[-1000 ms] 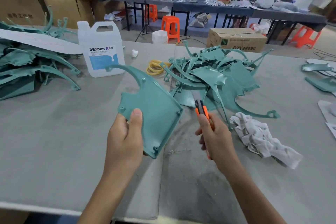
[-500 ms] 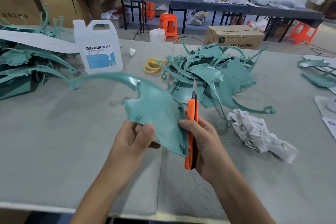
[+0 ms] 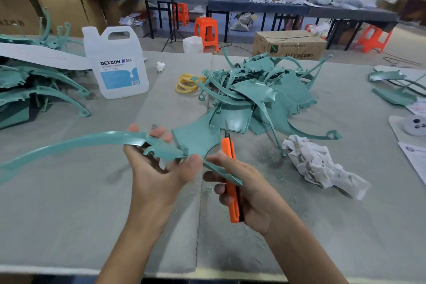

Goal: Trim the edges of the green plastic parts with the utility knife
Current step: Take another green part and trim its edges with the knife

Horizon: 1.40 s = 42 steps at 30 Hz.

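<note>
In the head view, the left hand (image 3: 159,168) grips the green plastic part (image 3: 196,138) above the surface (image 3: 69,203). Its long arm sweeps left. Its panel edge slants right onto the utility knife (image 3: 231,191), which the right hand (image 3: 249,196) clasps with the blade pointing away.

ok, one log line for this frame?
step: edge trim | left hand: holds green part | right hand: grips utility knife, blade out beside part edge, contact unclear
</note>
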Motion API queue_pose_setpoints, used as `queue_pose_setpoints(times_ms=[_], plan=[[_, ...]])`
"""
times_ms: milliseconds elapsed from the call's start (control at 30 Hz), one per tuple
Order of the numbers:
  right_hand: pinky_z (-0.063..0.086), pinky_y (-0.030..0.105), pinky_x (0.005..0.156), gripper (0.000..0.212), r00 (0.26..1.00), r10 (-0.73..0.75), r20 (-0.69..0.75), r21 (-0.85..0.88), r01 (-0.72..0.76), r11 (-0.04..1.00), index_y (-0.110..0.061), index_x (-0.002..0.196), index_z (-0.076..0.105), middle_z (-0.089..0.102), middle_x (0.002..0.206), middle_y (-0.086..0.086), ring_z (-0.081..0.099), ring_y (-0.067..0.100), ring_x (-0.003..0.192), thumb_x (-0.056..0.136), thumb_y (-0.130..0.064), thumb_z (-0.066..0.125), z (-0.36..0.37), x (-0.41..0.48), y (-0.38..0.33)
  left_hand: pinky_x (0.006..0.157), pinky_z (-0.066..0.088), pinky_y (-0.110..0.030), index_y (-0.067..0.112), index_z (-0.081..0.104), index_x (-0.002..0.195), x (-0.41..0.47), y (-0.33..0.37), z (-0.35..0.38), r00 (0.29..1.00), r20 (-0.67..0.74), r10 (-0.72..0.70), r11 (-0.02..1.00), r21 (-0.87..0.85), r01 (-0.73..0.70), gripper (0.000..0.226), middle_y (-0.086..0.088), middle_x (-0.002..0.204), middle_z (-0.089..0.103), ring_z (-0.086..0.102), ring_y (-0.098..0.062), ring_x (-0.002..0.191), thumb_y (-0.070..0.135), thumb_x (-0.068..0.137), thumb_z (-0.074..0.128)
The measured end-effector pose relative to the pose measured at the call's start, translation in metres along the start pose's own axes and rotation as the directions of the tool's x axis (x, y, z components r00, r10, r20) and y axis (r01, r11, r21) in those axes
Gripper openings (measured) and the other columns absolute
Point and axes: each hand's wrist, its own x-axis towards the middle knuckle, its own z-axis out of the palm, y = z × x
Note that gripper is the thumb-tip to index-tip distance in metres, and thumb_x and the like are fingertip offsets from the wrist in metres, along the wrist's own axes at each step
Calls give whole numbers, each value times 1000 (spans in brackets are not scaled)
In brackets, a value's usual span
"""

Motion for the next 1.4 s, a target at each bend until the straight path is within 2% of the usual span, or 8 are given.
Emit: queue_pose_setpoints(times_ms=[133,333,533,700,933,1167,1300,1400], plan=[[42,20,41,65,999,-42,-14,47,43,998,-10,124,67,74,96,13,55,13,55,77,-54,82,-6,-9,6,90,50,-12,39,17,144,5,-7,-1,993,-83,86,992,103,-77,118,5,142,45,51,6,126,43,51,88],[43,19,43,53,991,-131,-17,82,132,988,-9,119,72,69,87,9,53,12,57,74,-34,83,-3,-13,12,83,49,-5,63,29,124,5,-11,-1,999,-45,26,989,145,-19,105,12,145,44,55,15,116,74,39,89],[48,28,51,28,969,-233,-80,-266,204,942,-35,106,73,72,92,1,61,16,64,89,-54,63,-2,-22,18,91,53,-17,61,21,133,8,-16,-3,988,-109,106,979,186,-84,113,8,141,43,49,2,129,60,47,94],[46,35,49,14,945,-318,-80,-459,248,853,-43,105,66,67,80,3,55,17,56,103,-42,53,-13,-35,37,89,56,-21,38,6,153,12,-23,-6,967,-174,188,967,203,-151,132,5,140,38,47,2,128,35,54,93],[45,31,48,22,941,-337,-16,-542,275,794,-53,122,61,63,74,-1,54,15,55,103,-45,54,-19,-38,48,94,56,-28,26,3,155,17,-23,-8,959,-162,231,955,227,-192,134,7,140,36,39,-14,136,35,57,94],[47,31,48,22,941,-339,-24,-545,272,793,-52,122,62,63,74,0,56,16,56,101,-51,54,-22,-32,49,97,57,-43,38,8,152,18,-17,-6,953,-155,261,939,270,-213,129,6,142,36,39,-12,136,36,56,94],[47,28,48,31,943,-330,-39,-560,253,789,-53,123,60,63,72,-3,56,12,54,93,-60,53,-27,-23,53,101,54,-45,38,11,150,20,-12,-3,950,-165,266,941,258,-219,123,-2,142,38,44,-16,132,36,56,91],[44,26,50,18,932,-354,-76,-670,215,710,-53,117,62,63,70,-5,55,3,52,100,-50,55,-36,-13,58,98,52,-34,35,12,145,22,-2,1,955,-167,246,967,106,-230,114,-5,139,41,51,-16,125,37,60,87]])
